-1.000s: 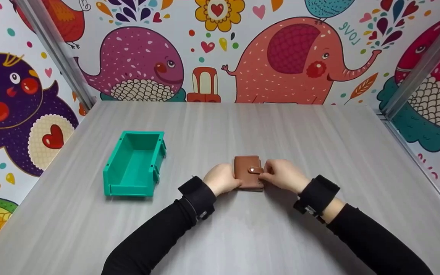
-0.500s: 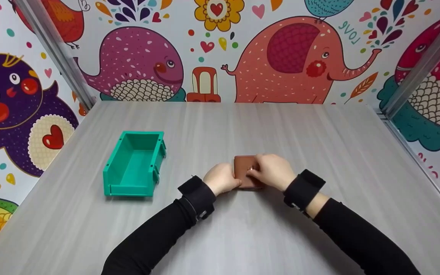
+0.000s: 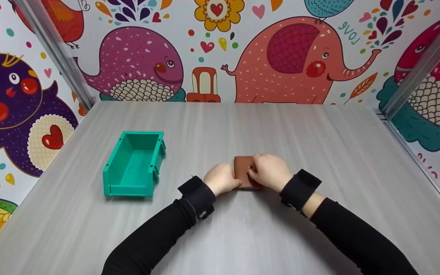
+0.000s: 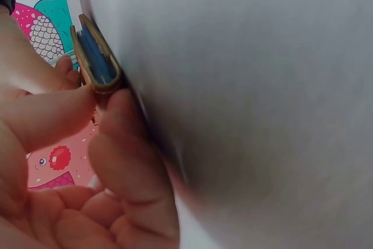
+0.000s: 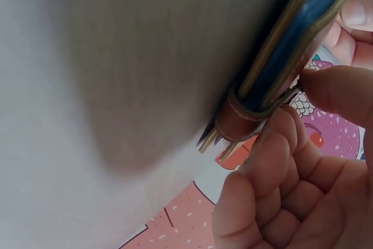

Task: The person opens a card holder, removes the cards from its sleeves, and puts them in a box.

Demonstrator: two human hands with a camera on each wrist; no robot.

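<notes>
Holding the brown leather snap wallet (image 3: pixel 243 164) closed and flat on the grey wood-grain tabletop (image 3: pixel 220 236), a little below and right of the centre of the head view. Pinching its left edge with the left hand (image 3: pixel 222 178), with thumb and finger drawn almost together on the rounded spine, as shown at upper left of the left wrist view.

Reaching over the right edge with the right hand (image 3: pixel 271 171), with curled fingers and the thumb on the front cover. To judge from the right wrist view, nipping the closure strap (image 5: pixel 242 121) near its end, close to the looped part around the wallet's edge and the blue inner layers (image 5: pixel 287 49). Cannot tell the snap as fastened or loose, with thumb and knuckles over it.

Compared with a second ago, shifted leftward with the right hand, from beside the wallet onto its cover, hiding a snap then in plain sight; kept in place with the left. Suggests work on the closure itself, perhaps pressing or easing it, with the left as anchor.

Unmoved at middle left of the head view, well apart from both hands: green plastic storage bin (image 3: pixel 128 190).
</notes>
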